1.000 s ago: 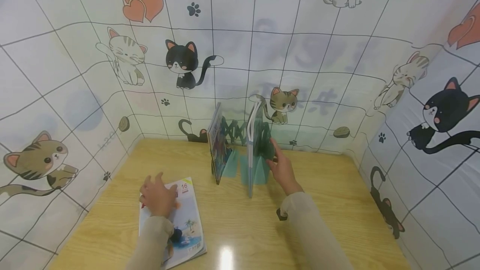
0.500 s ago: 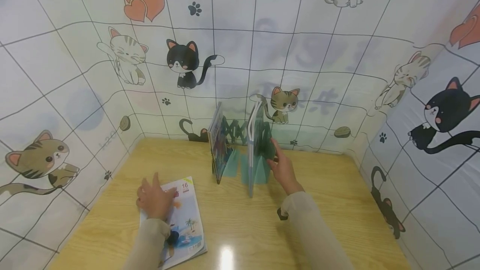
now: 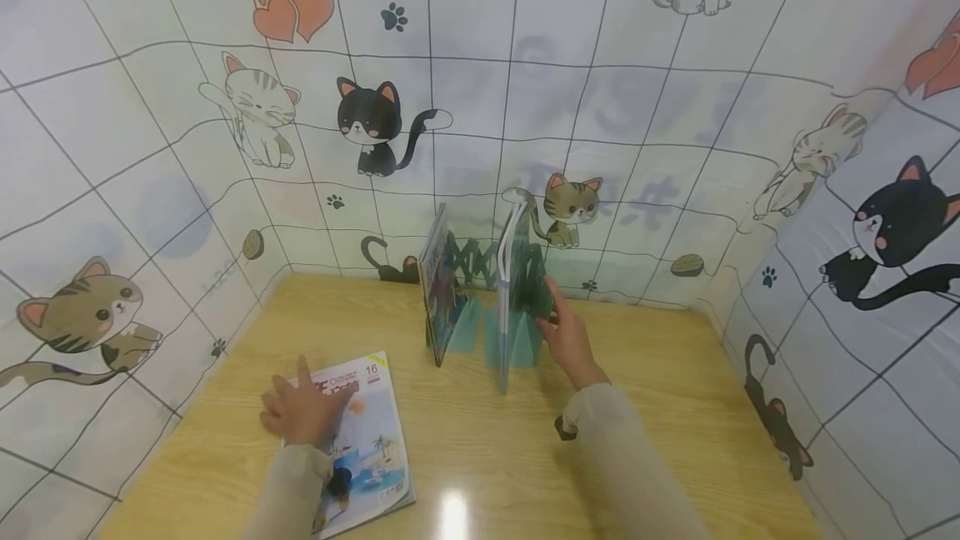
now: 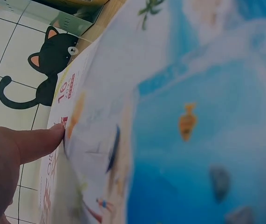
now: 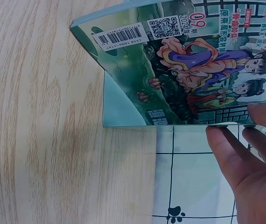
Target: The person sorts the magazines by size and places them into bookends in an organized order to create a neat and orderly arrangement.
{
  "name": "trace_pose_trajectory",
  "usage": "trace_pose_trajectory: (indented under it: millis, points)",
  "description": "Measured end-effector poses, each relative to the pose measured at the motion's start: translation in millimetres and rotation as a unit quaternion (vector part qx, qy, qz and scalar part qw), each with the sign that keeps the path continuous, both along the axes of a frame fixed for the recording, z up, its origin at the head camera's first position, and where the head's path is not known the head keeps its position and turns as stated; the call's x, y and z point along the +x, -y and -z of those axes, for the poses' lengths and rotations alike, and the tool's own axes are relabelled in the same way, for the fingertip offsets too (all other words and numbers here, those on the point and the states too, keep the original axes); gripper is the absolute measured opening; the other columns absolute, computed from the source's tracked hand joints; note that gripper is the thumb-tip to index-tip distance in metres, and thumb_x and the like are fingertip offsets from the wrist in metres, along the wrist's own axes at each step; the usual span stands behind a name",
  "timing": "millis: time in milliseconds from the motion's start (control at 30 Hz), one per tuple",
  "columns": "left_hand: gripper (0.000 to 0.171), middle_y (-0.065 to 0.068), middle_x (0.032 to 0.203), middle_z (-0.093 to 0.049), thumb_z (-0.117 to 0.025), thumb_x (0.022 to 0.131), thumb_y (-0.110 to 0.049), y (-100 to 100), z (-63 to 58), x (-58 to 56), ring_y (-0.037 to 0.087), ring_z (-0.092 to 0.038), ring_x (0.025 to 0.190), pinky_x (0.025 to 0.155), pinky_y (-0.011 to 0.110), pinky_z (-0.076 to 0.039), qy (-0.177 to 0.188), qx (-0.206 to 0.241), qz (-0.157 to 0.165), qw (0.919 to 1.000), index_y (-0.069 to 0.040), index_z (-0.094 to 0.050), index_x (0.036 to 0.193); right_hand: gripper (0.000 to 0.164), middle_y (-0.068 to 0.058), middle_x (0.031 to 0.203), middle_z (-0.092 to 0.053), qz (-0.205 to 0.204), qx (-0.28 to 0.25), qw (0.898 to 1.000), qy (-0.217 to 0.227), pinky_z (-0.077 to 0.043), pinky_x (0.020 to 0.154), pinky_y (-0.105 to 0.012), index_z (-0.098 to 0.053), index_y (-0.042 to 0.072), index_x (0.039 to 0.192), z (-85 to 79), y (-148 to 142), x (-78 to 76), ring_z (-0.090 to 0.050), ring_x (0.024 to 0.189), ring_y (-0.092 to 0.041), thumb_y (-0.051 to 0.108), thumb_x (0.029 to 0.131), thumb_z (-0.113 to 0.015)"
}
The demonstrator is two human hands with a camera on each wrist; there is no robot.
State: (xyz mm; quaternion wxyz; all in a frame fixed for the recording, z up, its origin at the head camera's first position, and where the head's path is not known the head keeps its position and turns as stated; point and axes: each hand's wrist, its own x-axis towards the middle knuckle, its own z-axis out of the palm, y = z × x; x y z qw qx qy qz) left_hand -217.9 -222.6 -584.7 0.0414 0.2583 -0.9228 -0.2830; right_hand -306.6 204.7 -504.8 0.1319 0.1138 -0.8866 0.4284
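A magazine (image 3: 371, 448) with a beach cover lies flat at the left of the table. My left hand (image 3: 303, 411) rests over its upper left part with the fingers spread. In the left wrist view the thumb (image 4: 39, 140) is by the magazine's title. Farther back stands a translucent green expanding book rack (image 3: 472, 265) with magazines upright at both ends. My right hand (image 3: 570, 344) grips the rack's right end, its fingers at the edge. In the right wrist view an upright magazine (image 5: 193, 70) with two illustrated figures shows beside that hand.
The wooden table (image 3: 645, 440) meets cat-patterned wall cloth (image 3: 637, 107) at the back and sides. A thin upright magazine (image 3: 435, 290) stands at the rack's left end. Teal base plates (image 3: 522, 344) of the rack lie on the table.
My left hand has slid a little left and toward me over the flat magazine, its fingers spreading and uncovering more of the title. My right hand stays at the rack.
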Motion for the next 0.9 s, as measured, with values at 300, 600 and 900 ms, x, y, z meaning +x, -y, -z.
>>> trace_pose_trajectory:
  millis: [300, 600, 900]
  points:
    - [0.127, 0.042, 0.138, -0.021, -0.075, 0.067, -0.067, 1, -7.3, 8.0, 0.061, -0.015, 0.123, 0.096, 0.072, -0.01, -0.005, -0.026, -0.007, 0.9996, -0.009, -0.005, 0.156, 0.082, -0.026, 0.143, -0.044, 0.006, 0.004, 1.0, 0.005, -0.057, 0.072, -0.04, -0.024, 0.029, 0.155, -2.0, 0, 0.8, -0.063, 0.104, -0.041, -0.002, 0.09, -0.065]
    - [0.119, 0.038, 0.14, -0.027, -0.077, 0.073, -0.054, 0, -8.0, 11.0, 0.057, -0.022, 0.124, 0.099, 0.071, -0.012, -0.011, -0.006, -0.01, 0.9999, -0.011, -0.005, 0.157, 0.082, -0.028, 0.14, -0.045, 0.004, -0.003, 1.0, 0.004, -0.058, 0.069, -0.037, -0.027, 0.027, 0.154, -0.9, 0, 0.4, -0.064, 0.102, -0.04, -0.002, 0.089, -0.067]
    - [0.11, 0.039, 0.133, -0.033, -0.08, 0.075, -0.037, 3, -12.3, 10.0, 0.058, -0.03, 0.116, 0.095, 0.068, -0.023, -0.016, 0.001, 0.0, 0.9999, -0.011, -0.01, 0.157, 0.081, -0.023, 0.146, -0.041, 0.003, -0.001, 1.0, 0.01, -0.057, 0.072, -0.041, -0.026, 0.025, 0.155, -0.3, 0, -0.6, -0.064, 0.103, -0.041, -0.002, 0.09, -0.066]
